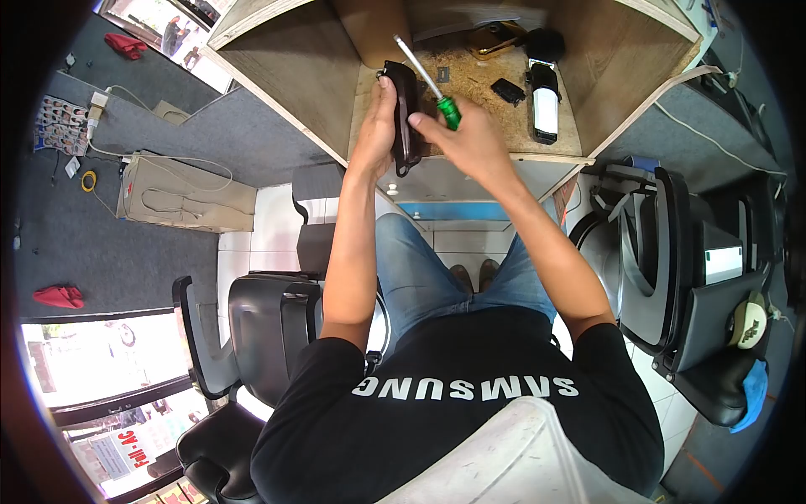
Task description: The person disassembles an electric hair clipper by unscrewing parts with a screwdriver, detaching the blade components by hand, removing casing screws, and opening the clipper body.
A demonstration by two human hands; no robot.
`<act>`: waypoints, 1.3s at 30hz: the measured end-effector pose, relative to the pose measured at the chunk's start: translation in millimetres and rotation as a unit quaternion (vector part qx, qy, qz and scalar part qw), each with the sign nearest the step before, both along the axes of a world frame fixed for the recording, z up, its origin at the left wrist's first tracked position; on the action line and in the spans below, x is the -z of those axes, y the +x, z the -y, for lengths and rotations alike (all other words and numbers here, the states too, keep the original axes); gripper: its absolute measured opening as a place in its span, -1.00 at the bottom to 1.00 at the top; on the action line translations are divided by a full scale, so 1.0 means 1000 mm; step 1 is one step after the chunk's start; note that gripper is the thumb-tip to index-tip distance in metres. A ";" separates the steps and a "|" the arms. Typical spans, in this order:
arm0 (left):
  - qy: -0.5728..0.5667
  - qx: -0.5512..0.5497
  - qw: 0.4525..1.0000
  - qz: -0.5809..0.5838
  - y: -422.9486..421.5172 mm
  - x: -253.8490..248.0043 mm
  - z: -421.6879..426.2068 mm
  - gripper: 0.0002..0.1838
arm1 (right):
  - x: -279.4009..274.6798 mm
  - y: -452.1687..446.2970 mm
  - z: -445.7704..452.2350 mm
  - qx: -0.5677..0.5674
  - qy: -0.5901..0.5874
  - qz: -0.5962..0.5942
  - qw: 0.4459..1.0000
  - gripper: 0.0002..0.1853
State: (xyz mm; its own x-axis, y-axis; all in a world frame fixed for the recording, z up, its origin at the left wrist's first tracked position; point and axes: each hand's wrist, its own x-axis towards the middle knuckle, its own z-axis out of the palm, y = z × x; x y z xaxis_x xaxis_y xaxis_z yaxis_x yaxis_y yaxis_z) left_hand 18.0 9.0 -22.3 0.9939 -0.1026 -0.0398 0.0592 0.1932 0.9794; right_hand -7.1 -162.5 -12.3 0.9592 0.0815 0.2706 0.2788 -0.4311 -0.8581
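Note:
My left hand (pixel 377 130) is wrapped round a dark brown hair clipper (pixel 404 109), held upright above the front edge of a wooden shelf. A hanging loop shows at the clipper's lower end. In my right hand (pixel 474 141) is a screwdriver (pixel 448 111) with a green handle, its metal shaft slanting up and left past the clipper. My right thumb reaches the clipper's side, and the screwdriver's tip is apart from it. Right of this hand, a black-and-white hair clipper (pixel 545 102) lies on the shelf beside a small black part (pixel 508 91).
The wooden compartment (pixel 357 101) has side walls and brown scraps on its floor. At its back lie a black brush (pixel 544 44) and a gold-coloured item (pixel 494 39). Black chairs (pixel 273 319) stand around me. A box (pixel 189 197) with cables lies to the left.

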 end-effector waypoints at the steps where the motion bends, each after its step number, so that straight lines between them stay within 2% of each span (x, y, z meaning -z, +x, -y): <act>1: -0.006 -0.017 0.999 0.032 0.001 0.001 0.002 -0.40 | 0.001 -0.002 -0.005 -0.017 -0.009 -0.013 1.000 -0.44; 5: -0.033 -0.057 0.998 0.016 -0.011 -0.005 0.005 -0.33 | -0.002 -0.006 -0.013 -0.022 -0.024 -0.001 0.999 -0.47; 11: -0.069 -0.044 0.996 0.022 -0.005 0.006 0.000 -0.36 | -0.011 -0.005 -0.019 -0.004 -0.060 0.001 0.998 -0.51; 17: -0.051 -0.071 0.996 0.032 -0.002 0.016 -0.001 -0.38 | -0.003 -0.001 -0.022 -0.008 0.002 0.015 1.000 -0.51; 20: -0.015 -0.001 0.999 0.046 -0.004 0.013 -0.008 -0.28 | -0.007 -0.002 -0.021 -0.022 0.041 -0.045 0.998 -0.54; 23: -0.067 0.026 0.997 0.016 -0.002 0.014 -0.014 -0.24 | 0.009 0.005 -0.024 -0.019 0.094 -0.042 0.995 -0.54; 26: -0.084 0.005 0.996 -0.011 -0.004 0.007 -0.010 -0.24 | 0.009 0.006 -0.021 -0.028 0.083 0.013 0.996 -0.52; 29: -0.105 -0.021 0.993 -0.052 -0.010 -0.006 -0.003 -0.27 | 0.010 0.009 -0.015 -0.026 0.129 -0.014 0.991 -0.51; 32: -0.083 -0.037 0.994 -0.053 -0.005 0.004 -0.012 -0.28 | -0.009 0.011 0.011 0.000 0.122 -0.033 0.992 -0.50; 33: -0.088 -0.040 0.994 -0.047 -0.005 0.004 -0.013 -0.28 | -0.018 0.014 0.020 0.060 0.020 0.028 0.998 -0.50; 35: -0.101 -0.040 0.994 -0.034 -0.004 0.005 -0.010 -0.28 | -0.016 0.028 0.037 0.096 -0.115 0.080 0.985 -0.51; 38: -0.107 -0.025 0.994 -0.024 -0.003 0.006 -0.009 -0.27 | 0.012 0.047 0.051 0.106 -0.237 0.133 0.957 -0.50; 39: -0.108 -0.024 0.994 -0.022 -0.003 0.005 -0.008 -0.24 | 0.010 0.046 0.051 0.099 -0.253 0.102 0.957 -0.49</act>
